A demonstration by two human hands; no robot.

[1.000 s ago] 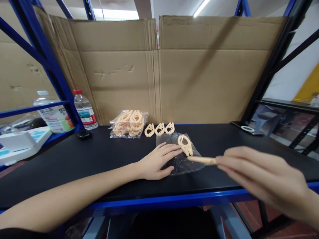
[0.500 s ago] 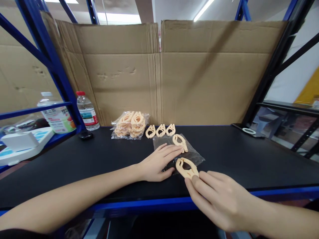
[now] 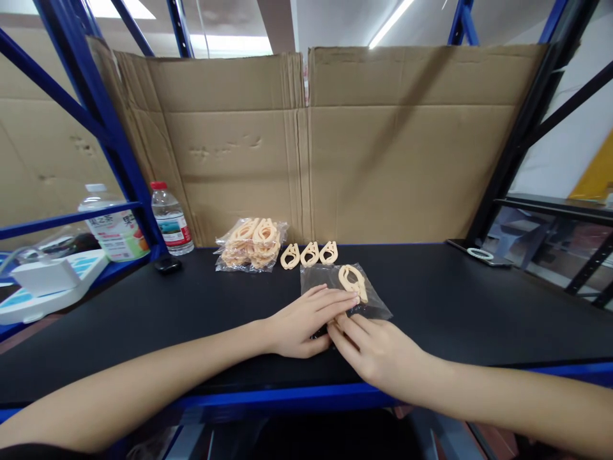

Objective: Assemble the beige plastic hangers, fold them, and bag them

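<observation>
A clear plastic bag (image 3: 378,309) lies on the table with a beige folded plastic hanger (image 3: 353,281) inside it or on top of it; I cannot tell which. My left hand (image 3: 313,319) rests over the bag's near left part, fingers stretched out and fingertips by the lower end of that hanger. Close against it, my right hand (image 3: 376,351) has its fingers pinched round a second hanger at the bag's near edge. That one is almost wholly hidden by both hands.
Behind the bag, three beige hangers (image 3: 310,253) stand in a row beside a clear bag packed with several more hangers (image 3: 251,244). A red-capped bottle (image 3: 171,220) and a black mouse-like object (image 3: 167,264) are at left. A phone (image 3: 483,255) lies far right, before cardboard (image 3: 383,160).
My right hand has moved left and away from me, bringing its hanger under my left hand's fingers at the bag. The left hand has stayed nearly in place.
</observation>
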